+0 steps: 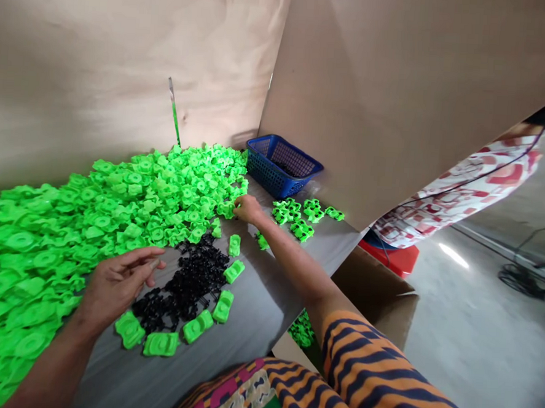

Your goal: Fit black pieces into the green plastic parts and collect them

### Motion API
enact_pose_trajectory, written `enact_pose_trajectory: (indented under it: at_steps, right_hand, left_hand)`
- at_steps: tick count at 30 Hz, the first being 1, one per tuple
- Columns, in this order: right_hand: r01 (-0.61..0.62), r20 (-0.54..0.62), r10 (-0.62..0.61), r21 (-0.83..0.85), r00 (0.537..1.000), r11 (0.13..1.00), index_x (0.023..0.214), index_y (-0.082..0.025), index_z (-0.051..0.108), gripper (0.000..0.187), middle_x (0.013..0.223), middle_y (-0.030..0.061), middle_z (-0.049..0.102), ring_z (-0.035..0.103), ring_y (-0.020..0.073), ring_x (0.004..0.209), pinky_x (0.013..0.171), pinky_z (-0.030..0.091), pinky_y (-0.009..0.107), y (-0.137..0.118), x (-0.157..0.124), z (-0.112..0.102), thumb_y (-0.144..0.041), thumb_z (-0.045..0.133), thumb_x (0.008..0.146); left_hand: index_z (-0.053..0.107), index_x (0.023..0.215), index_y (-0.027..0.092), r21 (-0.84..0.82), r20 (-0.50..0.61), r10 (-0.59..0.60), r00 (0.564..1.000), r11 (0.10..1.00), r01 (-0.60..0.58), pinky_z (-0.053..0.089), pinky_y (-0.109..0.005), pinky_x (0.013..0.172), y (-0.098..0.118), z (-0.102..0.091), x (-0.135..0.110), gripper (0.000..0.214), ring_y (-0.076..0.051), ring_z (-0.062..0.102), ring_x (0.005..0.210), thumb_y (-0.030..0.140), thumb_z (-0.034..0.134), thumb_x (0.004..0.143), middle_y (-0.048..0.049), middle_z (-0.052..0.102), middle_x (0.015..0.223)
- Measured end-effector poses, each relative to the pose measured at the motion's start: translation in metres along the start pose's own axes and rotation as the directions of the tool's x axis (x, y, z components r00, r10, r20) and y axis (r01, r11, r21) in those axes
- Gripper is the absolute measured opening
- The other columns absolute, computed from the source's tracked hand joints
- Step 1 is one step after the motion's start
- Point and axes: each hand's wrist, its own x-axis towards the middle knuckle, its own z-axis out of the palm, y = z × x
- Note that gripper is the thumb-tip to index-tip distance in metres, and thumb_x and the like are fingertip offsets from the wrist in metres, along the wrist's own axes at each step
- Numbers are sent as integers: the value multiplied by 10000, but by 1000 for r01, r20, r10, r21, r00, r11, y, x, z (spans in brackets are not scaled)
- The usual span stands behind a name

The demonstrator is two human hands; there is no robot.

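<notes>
My right hand [248, 210] reaches to the right edge of a heap of bright green plastic toy car bodies [157, 191]. Its fingers are pinched on one green toy car body [226, 209] there. My left hand [123, 275] hovers by the left side of a pile of small black parts [197, 270] that look like wheel axles. Its fingers are loosely bent, with a gap between thumb and forefinger and nothing visible in them. Several single car bodies [160, 344] lie in a curve round the black pile on the grey table [258, 289].
A blue basket [279, 167] with dark contents stands at the back corner. Several green cars with black parts [302, 230] lie beyond my right forearm. Wooden panels [376, 81] enclose the table. Below the edge is a cardboard box [382, 297]; another person's patterned clothing [467, 185] shows at right.
</notes>
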Motion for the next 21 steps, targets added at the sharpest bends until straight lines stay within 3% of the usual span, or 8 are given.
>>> enact_pose_trajectory:
  at_steps: [10,14,16,17,19,21]
  right_hand:
    - [52,-116,-49,24,992,998,1063,-129,793,258,1075,130,796,706,218,968,791,469,259,-26,-7,-24,-150,630,863]
    - [108,-294,-41,218,955,970,949,-120,764,166,916,87,770,672,184,862,780,455,264,-37,-5,-25,-136,633,849]
    - [189,-352,-21,452,936,872,784,-138,700,48,725,20,691,607,138,705,687,428,249,-48,-5,-20,-155,670,817]
    - [222,-329,-23,582,944,782,716,-156,650,109,645,-13,634,555,114,621,625,404,240,-56,-7,-16,-193,695,808]
    - [219,-201,-91,816,975,536,645,-191,556,281,534,-63,532,446,79,481,503,339,227,-75,-16,-7,-328,760,783]
    - [134,-66,-232,948,971,289,640,-212,520,412,485,-89,491,381,62,398,422,292,222,-98,-30,1,-477,827,713]
  left_hand:
    - [832,916,187,-41,-10,5,1000,999,-5,356,-220,415,1,4,2,464,-157,610,525,510,873,585,-105,798,778]
    - [825,959,169,-55,-24,15,1000,998,-16,356,-211,411,-1,3,3,485,-150,604,527,489,871,598,-101,786,768]
    - [814,996,156,-77,-52,25,998,997,-29,374,-206,419,-4,4,5,525,-150,617,549,493,875,597,-96,782,783]
    - [808,1013,150,-93,-80,39,996,995,-47,388,-201,430,-6,5,7,543,-158,637,589,496,876,600,-93,778,787]
    - [791,1082,147,-116,-110,53,993,991,-66,421,-195,458,-10,6,11,577,-173,666,676,509,864,638,-97,784,845]
    - [758,1168,143,-162,-149,58,987,983,-82,460,-196,493,-13,5,16,645,-199,701,787,511,870,650,-119,793,951]
